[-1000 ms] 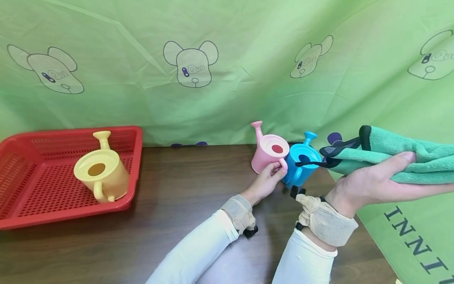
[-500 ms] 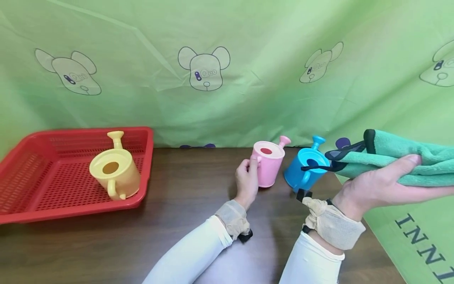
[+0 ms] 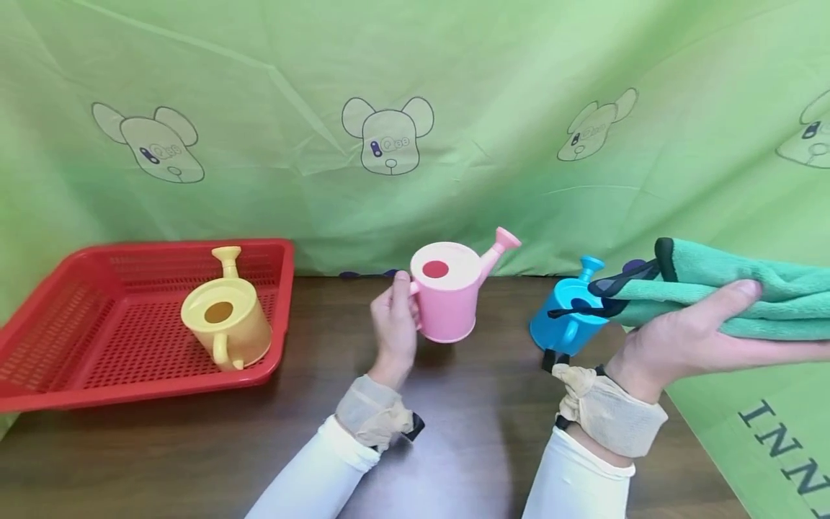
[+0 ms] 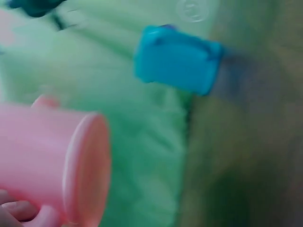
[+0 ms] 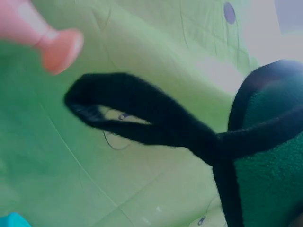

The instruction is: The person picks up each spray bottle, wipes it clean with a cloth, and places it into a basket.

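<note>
My left hand [image 3: 394,324] grips the handle of a pink toy watering can [image 3: 449,311], thumb on top. The can is raised off the table, its spout pointing right; its underside shows in the left wrist view. My right hand [image 3: 687,339] holds a folded green towel [image 3: 772,270] with black edging, thumb above and palm beneath. A black loop [image 5: 156,101] hangs from the towel in the right wrist view. Below the towel's loops stands a blue watering can [image 3: 559,324], partly covered by them.
At the left, a red plastic basket [image 3: 130,393] contains a yellow watering can [image 3: 243,328] standing near its right wall. A green cloth [image 3: 272,202] printed with bear heads hangs behind the brown wooden table [image 3: 480,440].
My left hand has lifted the pink watering can from beside the blue one and carried it left, turning its spout to the right. The right hand keeps holding the towel.
</note>
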Motion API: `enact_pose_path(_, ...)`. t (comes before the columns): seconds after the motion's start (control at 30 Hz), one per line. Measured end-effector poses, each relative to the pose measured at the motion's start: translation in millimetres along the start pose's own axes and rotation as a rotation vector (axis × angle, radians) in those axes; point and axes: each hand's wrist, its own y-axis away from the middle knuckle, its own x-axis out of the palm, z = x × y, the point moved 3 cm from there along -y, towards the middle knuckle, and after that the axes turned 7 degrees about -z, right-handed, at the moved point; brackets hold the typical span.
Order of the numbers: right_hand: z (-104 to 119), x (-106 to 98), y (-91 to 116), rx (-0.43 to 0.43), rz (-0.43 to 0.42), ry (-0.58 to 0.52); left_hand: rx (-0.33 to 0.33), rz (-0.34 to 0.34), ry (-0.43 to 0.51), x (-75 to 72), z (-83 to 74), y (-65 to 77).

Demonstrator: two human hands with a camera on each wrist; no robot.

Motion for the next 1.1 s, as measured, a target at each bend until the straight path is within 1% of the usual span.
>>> enact_pose_path(0.1, -3.0, -1.3, 0.4, -0.085, 0.013, 0.113, -0.012, -0.006, -0.012, -13.7, -18.0, -5.0)
enact_pose_path(0.13, -5.6, -1.3, -0.6, -0.096, 0.033, 0.113, -0.009, -0.018, -0.015, -17.5, -23.2, -6.6)
enact_pose_path(0.17, -8.4, -0.4, -1.8, -0.096, 0.052, 0.084, -0.004, -0.024, -0.021, -20.9, -28.2, -8.1)
enact_pose_path(0.2, -12.3, 1.1, -2.8, -0.05, 0.067, 0.023, 0.003, -0.029, -0.025, -23.8, -33.7, -9.6)
enact_pose_path(0.27, -20.2, 4.2, -4.4, 0.088, 0.093, -0.094, 0.018, -0.035, -0.036, -28.6, -46.0, -13.4)
enact_pose_path(0.3, -24.6, 5.7, -4.4, 0.166, 0.109, -0.132, 0.026, -0.041, -0.041, -31.2, -52.3, -15.2)
enact_pose_path(0.37, -32.6, 7.0, -3.2, 0.288, 0.119, -0.182, 0.041, -0.052, -0.055, -37.0, -65.4, -18.6)
enact_pose_path(0.4, -35.9, 7.1, -2.2, 0.329, 0.119, -0.194, 0.05, -0.065, -0.062, -40.3, -72.3, -20.3)
enact_pose_path(0.43, -37.9, 7.4, -1.4, 0.328, 0.123, -0.198, 0.058, -0.076, -0.067, -43.1, -78.8, -22.1)
enact_pose_path(0.53, -41.0, 7.9, 2.3, 0.282, 0.114, -0.206, 0.078, -0.105, -0.053, -50.9, -96.4, -27.1)
enact_pose_path(0.63, -42.9, 10.1, 10.0, 0.218, 0.085, -0.218, 0.103, -0.125, 0.011, -56.4, -110.4, -31.5)
enact_pose_path(0.7, -44.0, 12.2, 16.9, 0.183, 0.081, -0.211, 0.122, -0.139, 0.058, -59.6, -117.2, -33.1)
enact_pose_path(0.77, -44.7, 14.3, 25.0, 0.14, 0.108, -0.197, 0.136, -0.158, 0.091, -61.6, -121.7, -33.6)
enact_pose_path(0.8, -44.6, 14.8, 29.2, 0.123, 0.128, -0.184, 0.145, -0.171, 0.094, -62.1, -123.3, -33.3)
enact_pose_path(0.83, -44.6, 15.0, 33.8, 0.083, 0.157, -0.165, 0.15, -0.181, 0.096, -61.9, -124.4, -32.6)
enact_pose_path(0.93, -44.0, 15.2, 48.7, 0.003, 0.222, -0.137, 0.157, -0.197, 0.083, -57.8, -126.0, -28.2)
enact_pose_path(1.03, -44.2, 16.3, 64.5, -0.045, 0.268, -0.106, 0.152, -0.169, 0.084, -50.5, -125.5, -20.1)
enact_pose_path(1.1, -44.2, 17.5, 75.1, -0.033, 0.295, -0.098, 0.142, -0.13, 0.087, -45.2, -124.7, -13.5)
